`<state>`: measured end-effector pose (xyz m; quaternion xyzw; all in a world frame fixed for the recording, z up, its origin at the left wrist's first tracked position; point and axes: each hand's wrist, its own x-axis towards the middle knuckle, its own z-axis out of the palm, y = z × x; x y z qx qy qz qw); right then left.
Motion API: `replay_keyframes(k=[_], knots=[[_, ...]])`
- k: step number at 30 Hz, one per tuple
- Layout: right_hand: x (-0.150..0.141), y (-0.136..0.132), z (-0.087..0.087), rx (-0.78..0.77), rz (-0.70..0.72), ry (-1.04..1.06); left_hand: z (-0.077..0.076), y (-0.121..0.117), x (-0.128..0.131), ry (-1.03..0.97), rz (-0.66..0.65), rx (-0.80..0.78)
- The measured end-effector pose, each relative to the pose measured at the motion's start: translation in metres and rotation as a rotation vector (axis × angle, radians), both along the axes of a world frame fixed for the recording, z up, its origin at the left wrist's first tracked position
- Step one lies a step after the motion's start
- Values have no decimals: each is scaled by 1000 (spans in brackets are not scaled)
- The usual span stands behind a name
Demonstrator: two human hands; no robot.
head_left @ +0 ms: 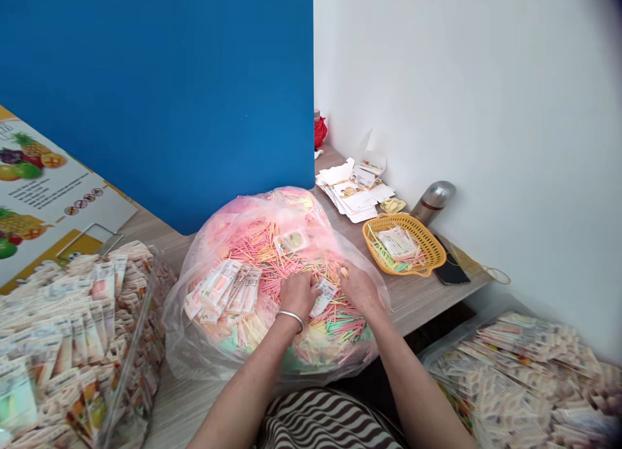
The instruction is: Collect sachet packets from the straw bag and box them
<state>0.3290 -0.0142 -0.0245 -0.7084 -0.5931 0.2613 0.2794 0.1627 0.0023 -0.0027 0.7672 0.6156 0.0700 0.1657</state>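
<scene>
The left hand (297, 295) is curling its fingers into the coloured sticks (272, 248) beside a paper packet (323, 297), the right hand (362, 290) is resting half-curled next to it, neither's grip is clear, and the plastic bag (177, 326) is sitting at the front edge of the worktop (413, 300).
</scene>
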Motion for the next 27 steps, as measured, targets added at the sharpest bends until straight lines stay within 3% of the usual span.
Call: replay_keyframes(k=[3,9,12,16,19,21,23,27], knots=[[14,2,3,40,-45,18,1,1,-7,-107,-8,15],[1,-9,26,107,209,435,14,-9,-27,-516,-24,-4],[-9,-14,38,122,279,298,22,-14,-29,-595,-29,-40],[-11,-16,43,78,269,13,28,-17,-34,-527,-47,58],[-6,-15,39,-29,164,-197,26,-17,-38,-536,46,95],[-4,-15,38,4,103,-199,21,-17,-40,-648,143,30],[-6,-14,41,99,65,8,17,-18,-39,-837,229,-87],[-21,-11,58,252,-9,674,14,-21,-32,-1143,298,-258]])
